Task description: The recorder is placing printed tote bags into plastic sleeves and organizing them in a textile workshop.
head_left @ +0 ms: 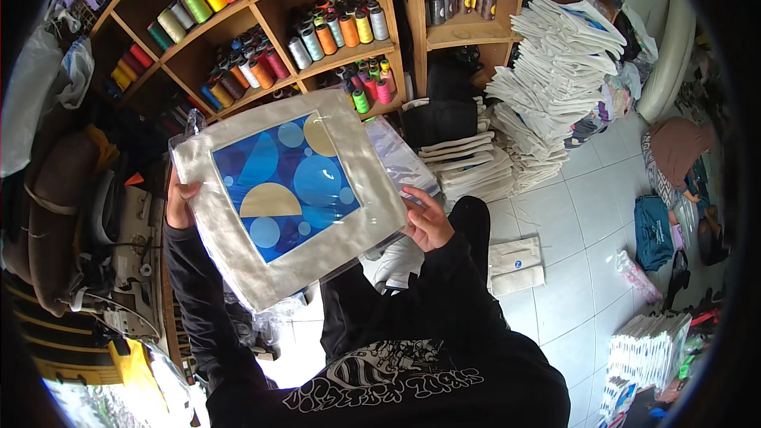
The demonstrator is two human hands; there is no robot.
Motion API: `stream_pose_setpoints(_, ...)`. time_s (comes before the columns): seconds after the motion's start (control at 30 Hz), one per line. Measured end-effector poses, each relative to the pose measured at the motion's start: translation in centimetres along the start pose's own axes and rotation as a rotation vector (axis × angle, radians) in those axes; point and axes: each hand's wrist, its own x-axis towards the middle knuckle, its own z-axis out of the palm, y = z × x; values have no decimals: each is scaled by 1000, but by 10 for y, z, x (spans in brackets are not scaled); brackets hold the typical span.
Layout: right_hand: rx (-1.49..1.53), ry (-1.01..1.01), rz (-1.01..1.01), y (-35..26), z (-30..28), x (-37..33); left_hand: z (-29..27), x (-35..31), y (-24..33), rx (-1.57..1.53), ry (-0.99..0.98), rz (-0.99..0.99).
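In front of me I hold up a flat cream fabric piece [361, 242] in a clear plastic wrapper. A square panel [293, 182] of blue and beige circles fills its middle. My left hand [181, 204] grips its left edge, with the thumb on the front and the other fingers hidden behind. At the right edge, my right hand [426, 220] pinches the wrapper between thumb and fingers, with some fingers raised. The piece is tilted, and light glints off the plastic. Just behind its right edge lies a plastic-wrapped pack [400, 157], partly covered.
Wooden shelves [317, 63] with several colored thread cones stand ahead. Tall stacks of folded white fabric [547, 71] rise on the right. A cream folded pouch [515, 264] lies on the tiled floor. At left stands a sewing machine [131, 246]. Another person [678, 150] sits far right.
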Motion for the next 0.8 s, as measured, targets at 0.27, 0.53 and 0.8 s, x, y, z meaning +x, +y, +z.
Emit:
stream_pose_setpoints(0.27,-51,-271,199,10,-29,39,24,4,14,222,-266,4)
stream_pose_setpoints(0.53,-9,-99,-40,35,-9,45,73,9,21,265,-580,-47)
stream_pose_setpoints(0.8,5,-69,-75,23,-31,35,79,13,12,424,-351,-44)
